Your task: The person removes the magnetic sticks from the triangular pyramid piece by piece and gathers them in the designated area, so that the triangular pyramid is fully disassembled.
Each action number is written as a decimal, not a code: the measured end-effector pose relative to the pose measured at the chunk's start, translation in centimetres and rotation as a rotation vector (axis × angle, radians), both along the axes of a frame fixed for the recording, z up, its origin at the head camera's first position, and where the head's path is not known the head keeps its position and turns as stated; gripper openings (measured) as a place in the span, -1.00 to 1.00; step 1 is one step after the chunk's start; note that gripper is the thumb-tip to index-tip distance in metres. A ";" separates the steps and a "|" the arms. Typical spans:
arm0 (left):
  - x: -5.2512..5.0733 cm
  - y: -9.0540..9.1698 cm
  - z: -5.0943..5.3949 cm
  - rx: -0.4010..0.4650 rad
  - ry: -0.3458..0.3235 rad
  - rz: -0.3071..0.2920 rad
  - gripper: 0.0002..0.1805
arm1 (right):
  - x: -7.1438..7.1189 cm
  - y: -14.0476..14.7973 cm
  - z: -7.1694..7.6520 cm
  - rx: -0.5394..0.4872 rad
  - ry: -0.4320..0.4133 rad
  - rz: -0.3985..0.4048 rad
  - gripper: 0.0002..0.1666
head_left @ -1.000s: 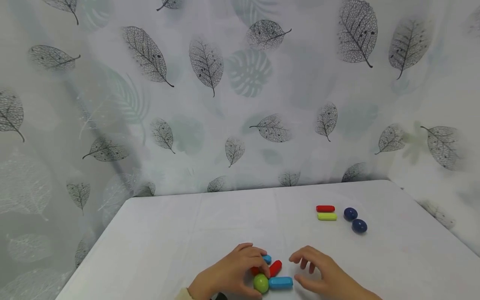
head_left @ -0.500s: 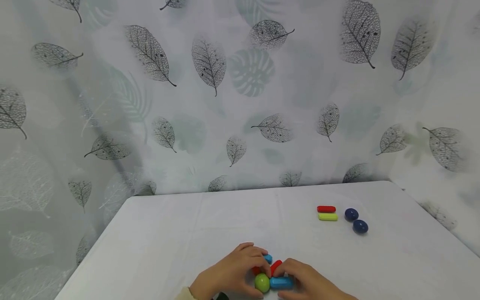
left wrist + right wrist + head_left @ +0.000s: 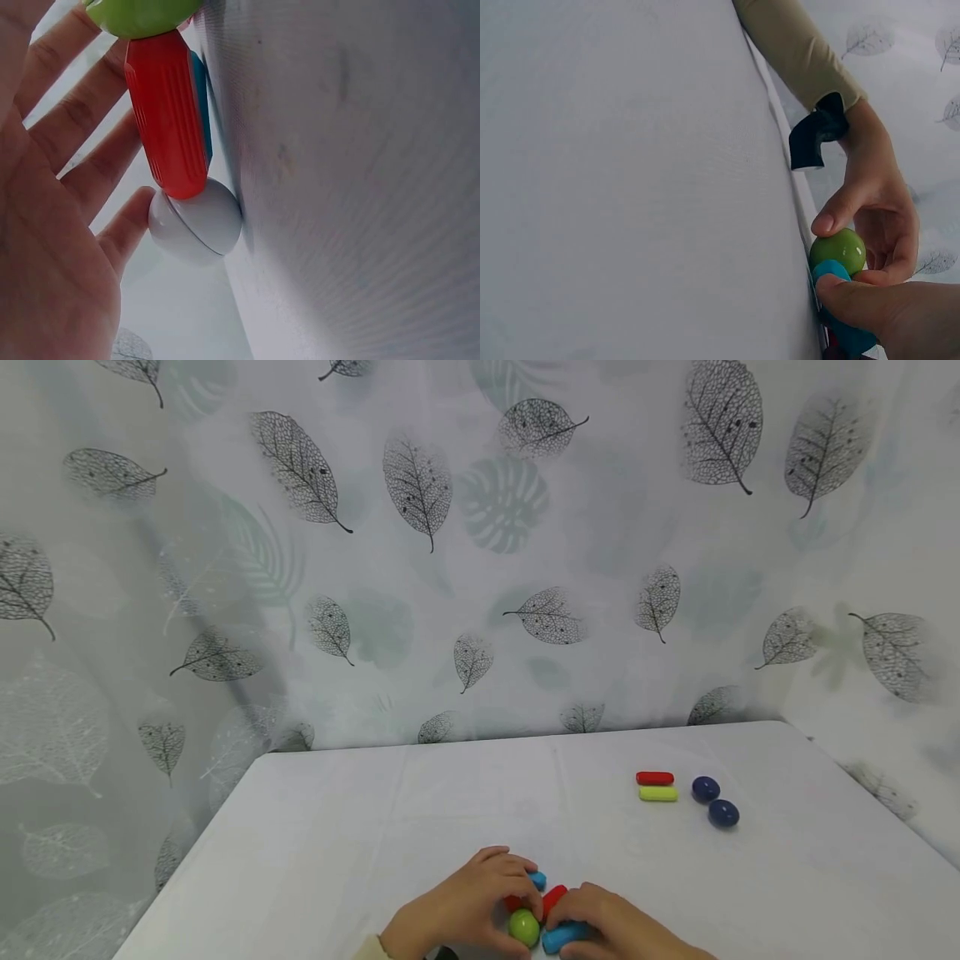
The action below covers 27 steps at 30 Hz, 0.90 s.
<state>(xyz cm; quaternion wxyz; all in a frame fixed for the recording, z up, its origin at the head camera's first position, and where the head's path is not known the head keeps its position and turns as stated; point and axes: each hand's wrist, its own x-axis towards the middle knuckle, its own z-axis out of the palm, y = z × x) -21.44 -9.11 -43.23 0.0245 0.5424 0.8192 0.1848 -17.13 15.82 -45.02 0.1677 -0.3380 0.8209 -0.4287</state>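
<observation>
Head view has both bare hands low over a white table (image 3: 337, 852), toward its near edge. The left hand (image 3: 476, 902) holds a green ball (image 3: 524, 928) between thumb and fingers, a narrow grip as wide as the ball. Just to its right, the right hand (image 3: 618, 927) pinches a blue stick (image 3: 566, 937), which lies at a slight slant with one end beside the ball. Beyond that stick a red stick (image 3: 554, 900) slants by the right fingertips, and a small blue piece (image 3: 537, 880) pokes out past the left fingers. Left wrist view shows a second red stick (image 3: 166, 112) running from the green ball to a white ball (image 3: 196, 221), the little finger right at the white ball. Toward the table's far right corner, well apart from the hands, another red stick (image 3: 655, 777) lies alongside a yellow stick (image 3: 658, 793), with two dark blue balls (image 3: 723, 813) just beside them. A leaf-print curtain (image 3: 450, 585) hangs behind the far edge.
</observation>
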 end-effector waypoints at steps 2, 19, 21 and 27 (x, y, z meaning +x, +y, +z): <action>-0.1 0.0 0.0 -0.003 -0.003 -0.001 -0.70 | 0.0 0.2 0.0 -0.007 0.003 0.018 -0.76; -0.2 0.0 0.1 -0.051 -0.089 0.035 -0.67 | -1.0 3.6 0.5 -0.037 0.178 -0.197 -0.79; -0.2 0.1 0.1 -0.055 -0.095 0.038 -0.67 | -1.4 4.2 0.5 -0.044 0.264 -0.236 -0.81; -0.1 0.1 0.3 -0.061 -0.084 0.038 -0.68 | -2.2 6.2 0.3 -0.058 0.476 -0.340 -0.77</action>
